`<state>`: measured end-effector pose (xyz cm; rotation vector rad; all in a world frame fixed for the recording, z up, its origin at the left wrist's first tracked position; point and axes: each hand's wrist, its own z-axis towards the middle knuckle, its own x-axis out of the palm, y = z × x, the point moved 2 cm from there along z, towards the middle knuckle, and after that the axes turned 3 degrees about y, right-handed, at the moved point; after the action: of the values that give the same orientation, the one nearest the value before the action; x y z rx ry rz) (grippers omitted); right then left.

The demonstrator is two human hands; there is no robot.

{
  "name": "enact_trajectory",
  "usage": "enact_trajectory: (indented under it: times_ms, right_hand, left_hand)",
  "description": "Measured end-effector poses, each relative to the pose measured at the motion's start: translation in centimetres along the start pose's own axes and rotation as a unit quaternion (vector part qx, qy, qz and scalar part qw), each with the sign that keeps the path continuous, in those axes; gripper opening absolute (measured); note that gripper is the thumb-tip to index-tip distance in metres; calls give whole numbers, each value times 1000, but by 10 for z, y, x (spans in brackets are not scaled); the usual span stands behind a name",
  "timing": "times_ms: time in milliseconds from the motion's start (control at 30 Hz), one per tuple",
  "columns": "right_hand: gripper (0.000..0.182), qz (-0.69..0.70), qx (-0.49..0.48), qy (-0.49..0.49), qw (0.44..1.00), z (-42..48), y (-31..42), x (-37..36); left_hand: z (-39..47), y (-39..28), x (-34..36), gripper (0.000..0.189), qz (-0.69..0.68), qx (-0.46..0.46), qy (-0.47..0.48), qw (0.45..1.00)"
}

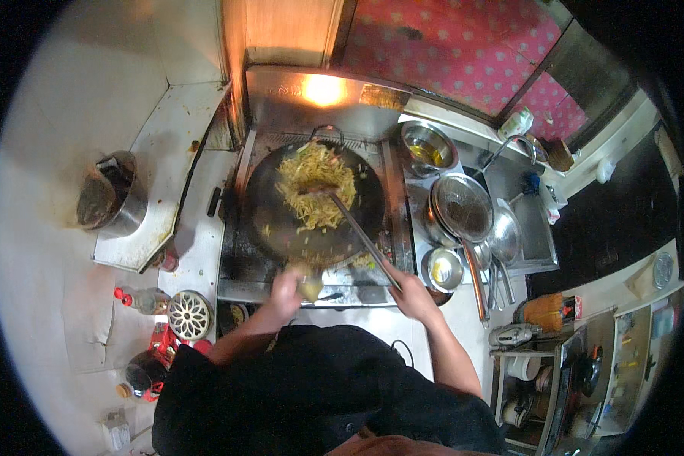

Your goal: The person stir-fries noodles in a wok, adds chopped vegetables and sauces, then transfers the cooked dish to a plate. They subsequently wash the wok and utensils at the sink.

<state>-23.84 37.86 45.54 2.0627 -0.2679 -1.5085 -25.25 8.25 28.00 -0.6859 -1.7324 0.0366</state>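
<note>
A large dark wok (262,228) sits on the stove in front of me. Shredded food, pale yellow-green like noodles or cut vegetables (325,211), lies heaped in its middle and far part. My right hand (413,296) grips the long metal handle of a ladle or spatula (365,236), whose head rests in the food. At the wok's near edge, my left hand (288,293) is closed around a yellowish cloth (309,286), blurred, and the wok's near handle is hidden there. Bits of food lie on the stove to the right of the wok.
Right of the stove stand a steel bowl with yellow liquid (427,149), a strainer (463,206) on a pot, a small bowl (444,270) and a sink (516,188) with a faucet. On the left are a metal pot (126,199), a glass bottle (145,301) and a patterned round lid (189,315).
</note>
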Motion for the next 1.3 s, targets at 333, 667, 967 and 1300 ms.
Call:
enact_trajectory:
  times_ms: [333,667,967,1300]
  right_hand:
    - [61,17,-90,20,996,-4,-22,-14]
    - [60,271,210,118,932,-105,22,-59]
    - [58,62,-69,-128,987,-40,-7,40]
    - [61,429,105,-29,897,-115,-39,18]
  left_hand:
    - [68,-33,19,9,62,29,-176,982]
    - [-15,-35,-12,21,52,-8,-23,998]
    - [-19,12,-26,21,48,-10,-140,989]
    - [-80,25,85,20,131,187,-319,920]
